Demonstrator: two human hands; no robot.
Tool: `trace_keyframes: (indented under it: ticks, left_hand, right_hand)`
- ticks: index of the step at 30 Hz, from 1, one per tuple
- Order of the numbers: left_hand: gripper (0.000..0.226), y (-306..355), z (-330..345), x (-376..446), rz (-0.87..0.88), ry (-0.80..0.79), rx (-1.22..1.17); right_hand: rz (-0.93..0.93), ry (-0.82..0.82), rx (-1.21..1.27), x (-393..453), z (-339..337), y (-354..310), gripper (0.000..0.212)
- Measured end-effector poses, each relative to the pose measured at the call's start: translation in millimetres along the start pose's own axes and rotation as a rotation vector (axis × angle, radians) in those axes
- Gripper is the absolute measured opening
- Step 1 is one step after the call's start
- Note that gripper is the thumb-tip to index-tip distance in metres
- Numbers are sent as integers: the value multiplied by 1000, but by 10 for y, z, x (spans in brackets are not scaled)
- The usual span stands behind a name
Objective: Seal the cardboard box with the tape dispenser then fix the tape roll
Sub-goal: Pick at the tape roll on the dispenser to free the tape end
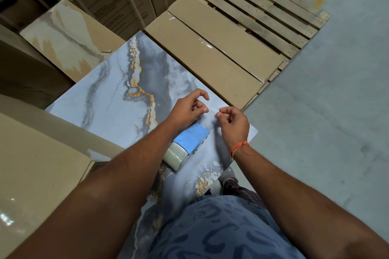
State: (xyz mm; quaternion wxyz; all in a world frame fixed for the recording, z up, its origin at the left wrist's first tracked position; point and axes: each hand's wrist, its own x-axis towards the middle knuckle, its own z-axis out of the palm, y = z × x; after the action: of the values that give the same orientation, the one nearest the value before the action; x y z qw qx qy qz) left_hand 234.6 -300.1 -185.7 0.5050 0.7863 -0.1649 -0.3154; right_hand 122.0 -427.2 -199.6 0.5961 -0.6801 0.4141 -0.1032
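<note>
Head view: cardboard box [212,48] is seen taped; tape dispenser [188,145] is left near counter [109,99] edge; left hand [187,109], right hand [233,124] grips pinched, contents untellable.

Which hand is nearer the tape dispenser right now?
Left, narrowly. The left hand hovers just above and beyond the tape dispenser, its forearm crossing over it. The right hand hangs off to the dispenser's right side. Neither touches it.

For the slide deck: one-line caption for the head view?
Both hands, left hand and right hand, pinch in the air above the blue tape dispenser lying on a marbled tile, beside a taped cardboard box.
</note>
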Motion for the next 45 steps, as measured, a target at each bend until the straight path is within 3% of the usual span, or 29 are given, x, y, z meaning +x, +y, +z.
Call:
trace_keyframes:
  ticks: [5,11,21,29,34,40,45]
  left_hand:
    - [13,-53,-27,55,6,-31,96]
    - [21,-10,-33,36,-8,4,101]
    - [5,8,-24,79,100,12,332]
    - [7,-15,-57,88,151,-2,396]
    - [7,-72,-81,18,86,-129,236]
    - [16,-66,-89,34,63,-101,186]
    - [10,-39,-106,50,59,-81,249]
  right_hand:
    - [17,-18,-31,21,-18,-1,7]
    - [1,-46,-96,-4,-22,-49,14]
    - [-36,-37,-208,2,11,-112,19]
    - [-78,-16,-308,-2,50,-108,2]
    - [-79,-95,-248,-20,14,-110,3]
    - [-49,-98,-161,-52,8,-97,5]
    - [-56,-111,-140,-52,-22,-86,13]
